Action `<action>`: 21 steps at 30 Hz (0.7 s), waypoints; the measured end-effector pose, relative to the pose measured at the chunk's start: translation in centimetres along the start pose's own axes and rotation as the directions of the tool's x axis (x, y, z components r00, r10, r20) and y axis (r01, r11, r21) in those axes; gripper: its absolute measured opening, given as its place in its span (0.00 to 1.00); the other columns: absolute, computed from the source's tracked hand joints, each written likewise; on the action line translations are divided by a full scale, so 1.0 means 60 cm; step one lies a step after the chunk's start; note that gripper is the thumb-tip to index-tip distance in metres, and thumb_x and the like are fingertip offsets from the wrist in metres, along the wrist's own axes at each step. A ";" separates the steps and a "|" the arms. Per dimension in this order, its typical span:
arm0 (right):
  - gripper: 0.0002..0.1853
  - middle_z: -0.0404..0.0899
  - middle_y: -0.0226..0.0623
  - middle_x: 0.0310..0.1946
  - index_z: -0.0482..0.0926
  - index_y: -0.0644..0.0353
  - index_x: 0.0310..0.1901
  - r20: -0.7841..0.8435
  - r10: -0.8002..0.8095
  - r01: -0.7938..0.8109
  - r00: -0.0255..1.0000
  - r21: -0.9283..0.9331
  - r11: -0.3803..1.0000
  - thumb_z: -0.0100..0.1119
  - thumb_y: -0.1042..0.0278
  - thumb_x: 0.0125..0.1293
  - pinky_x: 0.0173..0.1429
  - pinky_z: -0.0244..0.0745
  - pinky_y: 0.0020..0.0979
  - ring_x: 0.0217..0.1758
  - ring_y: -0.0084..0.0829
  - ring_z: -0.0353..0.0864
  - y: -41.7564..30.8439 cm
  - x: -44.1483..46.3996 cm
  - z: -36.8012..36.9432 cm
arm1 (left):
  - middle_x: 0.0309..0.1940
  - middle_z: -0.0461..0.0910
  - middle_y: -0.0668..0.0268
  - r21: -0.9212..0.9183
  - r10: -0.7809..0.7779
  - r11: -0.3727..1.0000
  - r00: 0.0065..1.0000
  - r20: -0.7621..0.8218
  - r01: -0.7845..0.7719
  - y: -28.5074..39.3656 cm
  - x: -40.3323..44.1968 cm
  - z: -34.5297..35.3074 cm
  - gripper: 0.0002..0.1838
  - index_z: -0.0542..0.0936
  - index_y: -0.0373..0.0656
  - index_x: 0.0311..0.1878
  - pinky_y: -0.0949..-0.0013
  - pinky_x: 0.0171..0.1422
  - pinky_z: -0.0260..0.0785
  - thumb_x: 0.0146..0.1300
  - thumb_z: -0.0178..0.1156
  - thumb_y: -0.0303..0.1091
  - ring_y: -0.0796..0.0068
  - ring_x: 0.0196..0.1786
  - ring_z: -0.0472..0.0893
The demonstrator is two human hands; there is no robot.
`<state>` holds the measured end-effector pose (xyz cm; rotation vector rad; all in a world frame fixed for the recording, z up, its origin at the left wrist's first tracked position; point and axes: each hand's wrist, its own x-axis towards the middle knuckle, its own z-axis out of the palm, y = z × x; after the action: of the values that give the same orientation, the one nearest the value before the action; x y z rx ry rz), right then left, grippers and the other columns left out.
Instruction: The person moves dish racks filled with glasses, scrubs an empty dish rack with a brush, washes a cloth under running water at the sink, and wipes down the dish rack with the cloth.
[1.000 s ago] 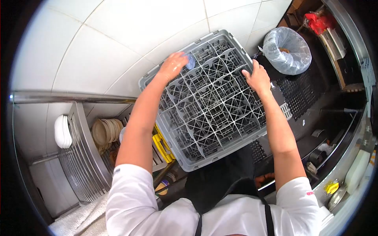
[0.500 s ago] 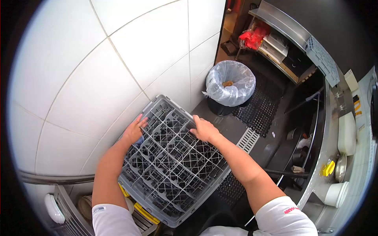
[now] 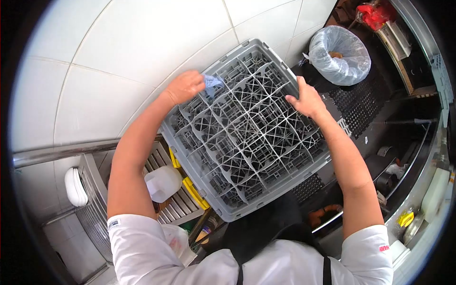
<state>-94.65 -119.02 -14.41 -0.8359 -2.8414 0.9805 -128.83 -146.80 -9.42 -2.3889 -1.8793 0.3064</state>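
A grey plastic dish rack [image 3: 275,187] with a grid of square compartments is tilted in front of my body, one side close to the white tiled wall. Fingers closed, my left hand [image 3: 187,86] pinches a crumpled blue cloth [image 3: 212,84] against the rack's upper left rim. The cloth hangs over the edge into the outer compartments. My right hand [image 3: 306,99] is wrapped around the rack's upper right rim, thumb on the inner side. No dishes are visible among the dividers.
A bin with a clear liner [image 3: 339,54] stands beyond the rack at upper right, near a black perforated mat [image 3: 363,107]. On the left are a slatted metal shelf [image 3: 178,204], a white plastic jug [image 3: 163,183] and white dishes [image 3: 75,186]. A steel counter runs along the right.
The rack has shifted up and right in view. My left hand has gone from spread fingers to closed on the blue cloth; my right hand stays at the rim.
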 end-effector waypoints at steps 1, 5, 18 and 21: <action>0.33 0.78 0.65 0.46 0.61 0.64 0.57 0.000 0.006 -0.006 1.000 -0.013 1.000 0.67 0.56 0.60 0.57 0.73 0.52 0.53 0.62 0.77 -0.003 0.000 0.000 | 0.49 0.81 0.64 0.071 0.130 0.989 0.991 0.041 -0.132 0.002 -0.001 0.007 0.12 0.82 0.41 0.42 0.61 0.63 0.66 0.54 0.57 0.32 0.64 0.57 0.76; 0.33 0.78 0.65 0.46 0.61 0.65 0.58 0.001 0.026 -0.026 1.000 -0.031 0.999 0.67 0.56 0.60 0.58 0.72 0.52 0.53 0.61 0.77 0.001 0.002 0.000 | 0.59 0.78 0.65 0.302 0.213 0.917 0.960 0.182 -0.260 0.020 -0.005 0.017 0.17 0.82 0.40 0.50 0.61 0.70 0.59 0.61 0.54 0.34 0.65 0.65 0.71; 0.34 0.79 0.64 0.46 0.60 0.63 0.62 0.029 0.055 -0.055 0.998 0.010 0.998 0.65 0.58 0.62 0.57 0.73 0.50 0.54 0.60 0.78 0.004 -0.002 -0.001 | 0.72 0.65 0.68 0.565 -0.100 0.718 0.742 0.663 -0.408 0.069 0.079 0.034 0.25 0.74 0.45 0.66 0.58 0.76 0.44 0.68 0.49 0.40 0.65 0.76 0.56; 0.33 0.79 0.63 0.46 0.60 0.62 0.62 0.026 0.062 -0.062 0.998 0.007 0.998 0.65 0.58 0.62 0.57 0.73 0.51 0.54 0.60 0.78 0.001 -0.005 -0.004 | 0.72 0.65 0.68 0.446 -0.086 0.798 0.656 0.750 -0.405 0.054 0.061 0.019 0.24 0.75 0.46 0.66 0.58 0.76 0.45 0.69 0.48 0.41 0.65 0.76 0.56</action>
<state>-94.30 -119.01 -14.18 -0.9232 -2.8470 1.0153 -125.18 -144.07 -11.52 -2.0938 -1.3729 1.8416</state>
